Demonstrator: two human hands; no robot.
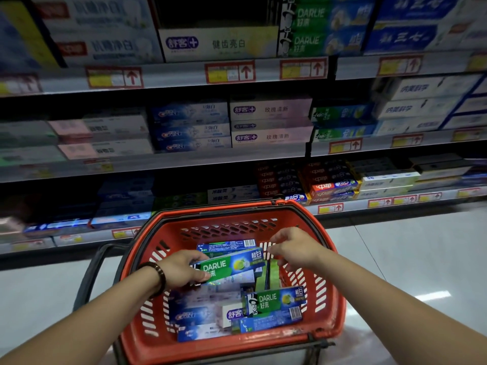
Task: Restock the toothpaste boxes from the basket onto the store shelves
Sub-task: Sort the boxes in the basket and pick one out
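Observation:
A red basket [334, 291] sits on the floor in front of the shelves, holding several toothpaste boxes. My left hand [181, 270] grips one end of a green Darlie box [232, 266], lifted a little above the pile. My right hand [292, 246] hovers over the basket's far right side with loosely curled fingers, holding nothing, near the box's other end. A second green Darlie box [276, 301] lies in the basket's near right part. Blue Crest boxes [192, 316] and a white box [232, 313] lie beside it.
Three shelf levels packed with toothpaste boxes rise behind the basket. Green Darlie boxes [326, 30] stand on the top shelf, right of a white box [218, 43] with a dark gap above it. Pale tiled floor [408, 259] lies to the right. The basket's dark handle [89, 275] hangs left.

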